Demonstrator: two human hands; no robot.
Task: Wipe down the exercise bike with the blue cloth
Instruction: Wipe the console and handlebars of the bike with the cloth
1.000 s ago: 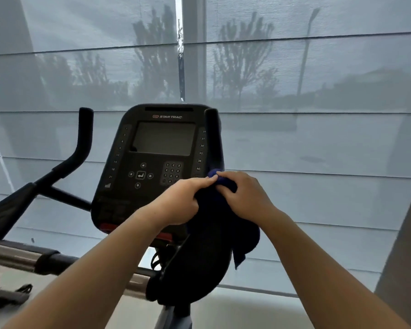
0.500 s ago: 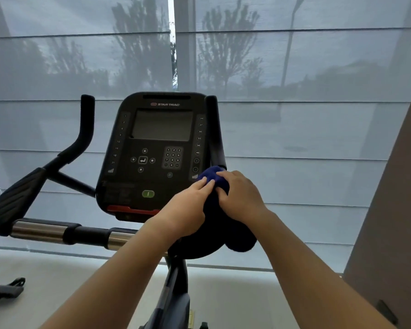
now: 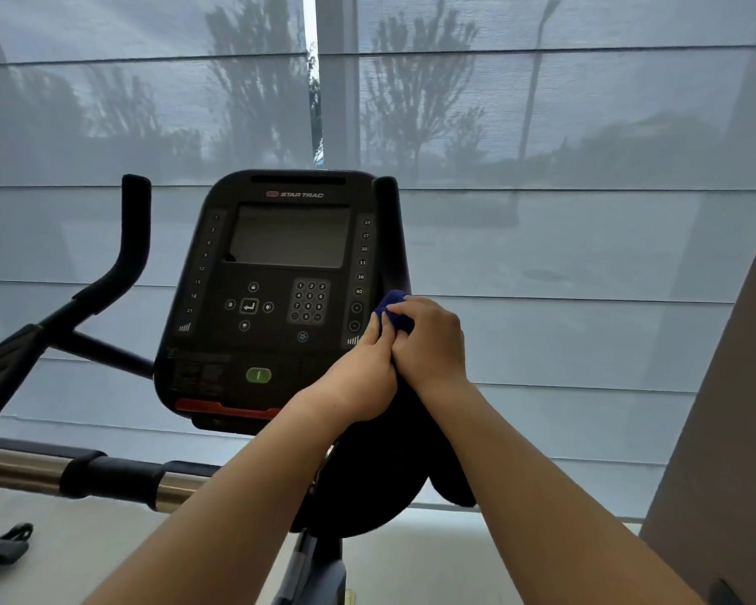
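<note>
The exercise bike's black console (image 3: 280, 299) faces me, with a dark screen, a keypad and a green button. The right handlebar (image 3: 389, 229) rises beside the console's right edge. The blue cloth (image 3: 396, 314) is bunched around the lower part of that bar. My left hand (image 3: 359, 377) and my right hand (image 3: 428, 342) press together around the cloth and bar, fingers closed on the cloth. Only the cloth's top shows above my fingers. The left handlebar (image 3: 132, 238) stands free at the left.
A chrome and black crossbar (image 3: 84, 473) runs across the lower left. Grey window blinds (image 3: 542, 211) fill the background right behind the bike. A brown wall or pillar (image 3: 725, 430) stands close on the right. A black strap (image 3: 5, 543) lies on the floor at the lower left.
Both hands with the cloth have slid a little up the right handlebar and squeezed closer together. The view has shifted, showing more of the console's lower part.
</note>
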